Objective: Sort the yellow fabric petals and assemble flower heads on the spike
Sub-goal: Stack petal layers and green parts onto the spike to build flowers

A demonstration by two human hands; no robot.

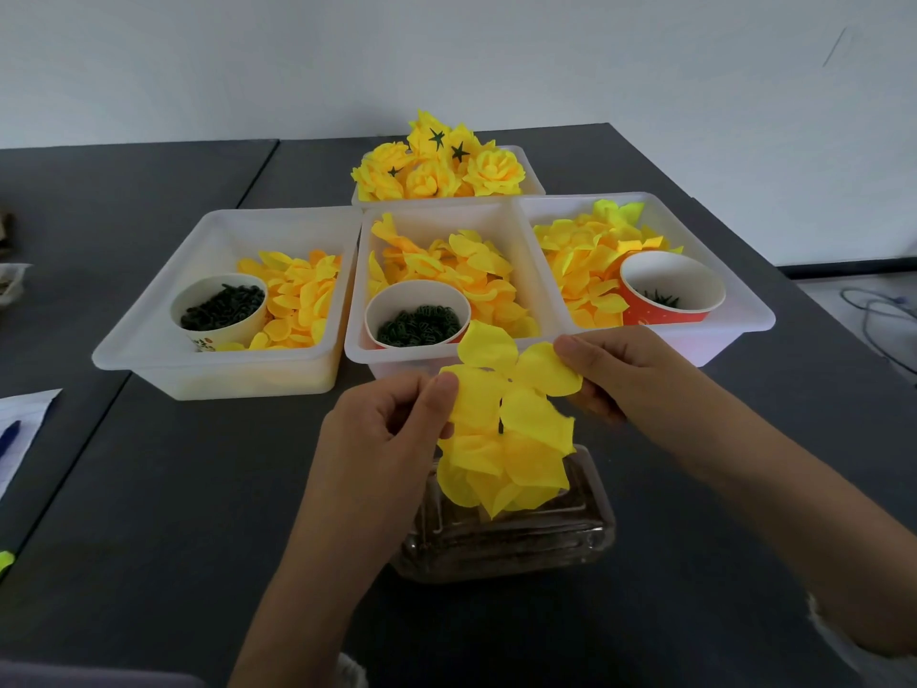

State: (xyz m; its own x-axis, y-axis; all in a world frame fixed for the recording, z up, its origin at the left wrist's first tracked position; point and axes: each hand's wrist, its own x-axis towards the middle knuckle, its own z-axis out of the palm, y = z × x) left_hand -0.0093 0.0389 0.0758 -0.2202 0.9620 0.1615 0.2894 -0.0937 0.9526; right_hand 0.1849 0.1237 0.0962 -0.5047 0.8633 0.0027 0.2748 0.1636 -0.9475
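Observation:
A yellow fabric petal piece (516, 384) with several lobes is spread flat between my hands. My left hand (392, 434) pinches its left lobe and my right hand (615, 374) pinches its right lobe. Just below it, more yellow petal layers (506, 474) sit stacked on a thin dark spike (500, 428) that shows through the gap at the centre. The spike rises from a clear glass block base (511, 543) on the dark table.
Three white trays (163, 340) (357, 350) (739, 310) of loose yellow petals stand behind, each holding a paper cup (218, 310) (417, 315) (670, 290) of small green parts. A fourth tray (531, 176) at the back holds finished flower heads (441, 166). Papers with a pen (20, 439) lie at left.

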